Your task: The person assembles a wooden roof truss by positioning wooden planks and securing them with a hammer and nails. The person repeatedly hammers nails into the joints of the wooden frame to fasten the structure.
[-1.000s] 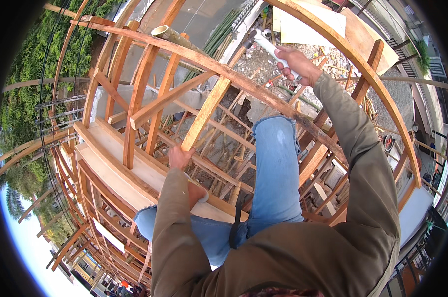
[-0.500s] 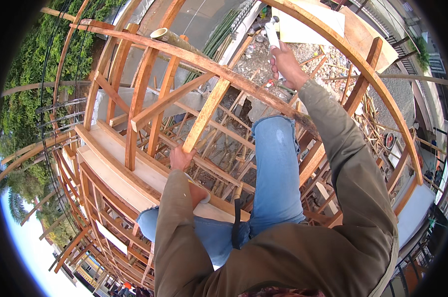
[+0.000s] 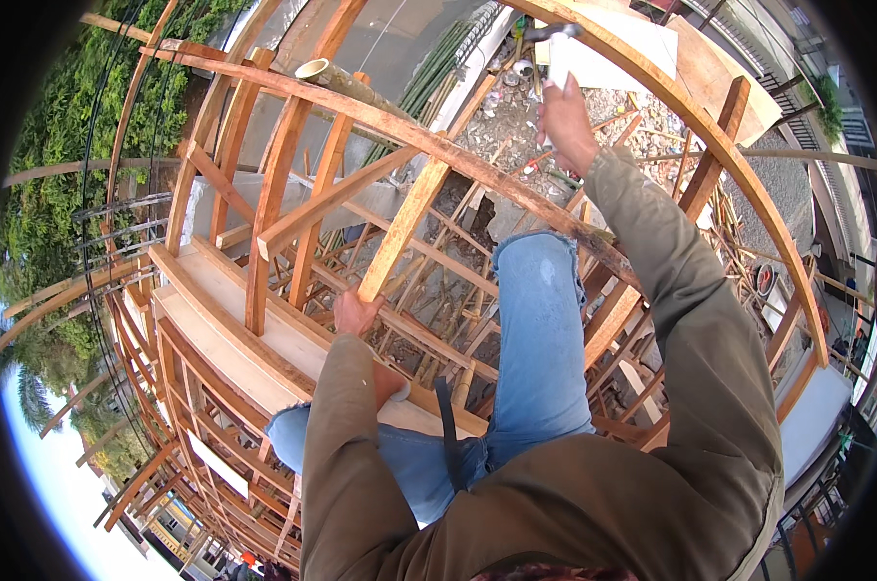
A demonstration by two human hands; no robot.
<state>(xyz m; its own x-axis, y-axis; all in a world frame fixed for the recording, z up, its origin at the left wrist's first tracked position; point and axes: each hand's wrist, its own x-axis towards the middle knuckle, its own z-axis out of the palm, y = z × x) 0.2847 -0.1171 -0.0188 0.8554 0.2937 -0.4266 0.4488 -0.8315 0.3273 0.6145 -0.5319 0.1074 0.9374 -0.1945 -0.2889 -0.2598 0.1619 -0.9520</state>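
Observation:
My left hand is closed around the lower end of a short wooden strut. The strut's upper end meets a long wooden beam that slants across the frame. Raised beyond that beam on the right, my right hand is closed on a hammer with a dark metal head. Its pale handle is hard to make out against the white sheet behind it. The hammer's head is up and away from the wood.
Roof framing of upright and curved timbers surrounds me, with a curved beam at the right. Below lie crossed sticks and rubble. A thick bamboo pole is behind the slanting beam. White sheet lies at the far right. Cables run along the left.
My right hand has tilted the hammer, its head rising toward the top and its handle no longer upright. My left hand stays on the strut. A dark strap at my lap has swung left.

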